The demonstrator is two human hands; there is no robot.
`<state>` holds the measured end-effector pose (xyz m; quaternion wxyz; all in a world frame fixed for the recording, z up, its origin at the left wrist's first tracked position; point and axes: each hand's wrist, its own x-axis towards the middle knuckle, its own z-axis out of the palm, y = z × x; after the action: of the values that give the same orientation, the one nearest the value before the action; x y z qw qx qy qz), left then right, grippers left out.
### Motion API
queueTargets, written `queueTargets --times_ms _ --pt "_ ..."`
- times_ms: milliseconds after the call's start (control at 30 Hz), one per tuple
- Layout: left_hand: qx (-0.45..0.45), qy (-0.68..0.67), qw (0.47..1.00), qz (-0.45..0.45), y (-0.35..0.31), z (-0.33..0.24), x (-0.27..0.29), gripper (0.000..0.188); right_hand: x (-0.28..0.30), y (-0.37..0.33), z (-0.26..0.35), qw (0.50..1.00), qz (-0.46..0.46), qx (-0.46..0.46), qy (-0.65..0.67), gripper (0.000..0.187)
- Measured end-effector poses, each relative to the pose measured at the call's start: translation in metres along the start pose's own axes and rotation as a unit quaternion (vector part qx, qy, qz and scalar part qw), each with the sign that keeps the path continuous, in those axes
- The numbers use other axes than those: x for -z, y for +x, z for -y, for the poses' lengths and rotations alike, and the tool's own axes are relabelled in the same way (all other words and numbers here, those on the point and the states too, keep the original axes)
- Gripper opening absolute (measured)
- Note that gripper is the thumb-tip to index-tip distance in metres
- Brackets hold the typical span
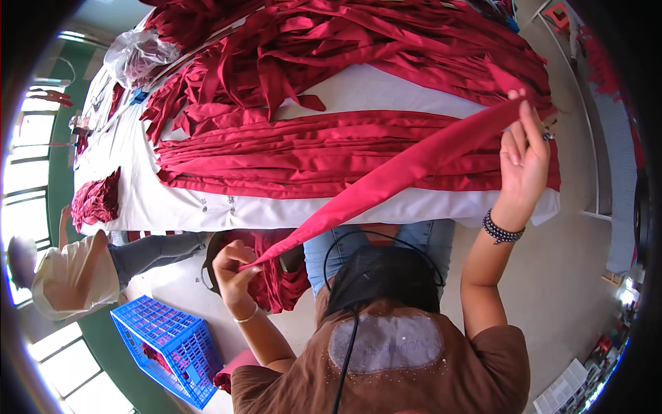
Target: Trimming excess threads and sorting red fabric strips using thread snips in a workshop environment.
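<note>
A long red fabric strip is stretched slantwise in front of me, broad toward its upper end and narrowing to a point at the lower left. My left hand pinches the pointed end, beyond the near edge of the table. Higher up on the right, my right hand holds the other end between thumb and fingertips. Behind the strip, a neat row of similar red strips lies lengthwise on the white-covered table.
A loose heap of red fabric covers the table's far side, with a clear plastic bag at its left. A bundle lies at the left corner. Below left stand a blue crate and another person. More red cloth hangs below the table edge.
</note>
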<state>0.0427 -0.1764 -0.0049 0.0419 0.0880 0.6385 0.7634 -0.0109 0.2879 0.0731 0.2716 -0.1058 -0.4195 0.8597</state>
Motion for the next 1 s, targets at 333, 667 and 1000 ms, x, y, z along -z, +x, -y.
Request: queueTargets --times_ms 333,667,1000 --pt "-0.103 0.336 0.932 -0.087 0.066 -0.017 0.033 0.015 0.072 -0.004 0.046 0.98 -0.114 0.072 0.146 0.027" --pt "-0.07 0.577 0.755 -0.304 0.052 -0.01 0.068 0.022 0.03 -0.065 0.021 0.97 -0.168 0.109 -0.14 0.028" --pt "0.271 -0.115 0.927 0.233 0.065 -0.06 -0.172 0.055 -0.066 -0.173 -0.057 0.862 0.439 0.058 -0.247 0.018"
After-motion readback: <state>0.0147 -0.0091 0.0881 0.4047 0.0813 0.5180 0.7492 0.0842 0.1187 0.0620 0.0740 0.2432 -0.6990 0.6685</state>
